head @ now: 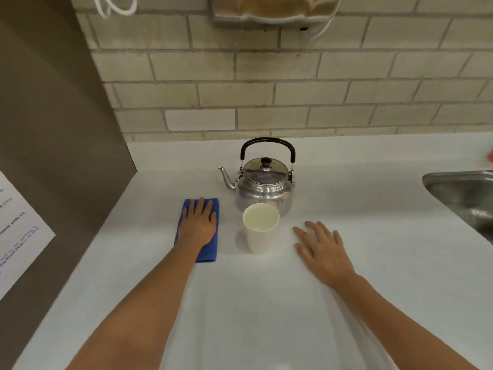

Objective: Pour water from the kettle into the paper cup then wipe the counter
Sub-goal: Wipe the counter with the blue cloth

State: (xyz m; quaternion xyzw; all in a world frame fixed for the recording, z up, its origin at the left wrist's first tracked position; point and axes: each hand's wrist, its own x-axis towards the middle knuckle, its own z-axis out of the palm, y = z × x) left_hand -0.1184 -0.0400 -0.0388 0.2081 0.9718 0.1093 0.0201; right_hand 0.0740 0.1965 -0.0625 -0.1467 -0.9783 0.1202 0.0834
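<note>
A steel kettle point(264, 186) with a black arched handle and its lid on stands on the white counter point(266, 303), spout pointing left. Just in front of it is an upright white paper cup point(260, 229). A folded blue cloth point(209, 248) lies left of the cup. My left hand point(198, 222) rests flat on the cloth, fingers spread. My right hand point(324, 249) lies flat on the bare counter to the right of the cup, fingers apart, holding nothing.
A steel sink point(464, 196) is set into the counter at the right edge. A brown side panel point(53, 156) with a printed paper sheet point(16, 231) bounds the left. A tiled wall point(266, 84) runs behind, with a dispenser point(272, 9) mounted above.
</note>
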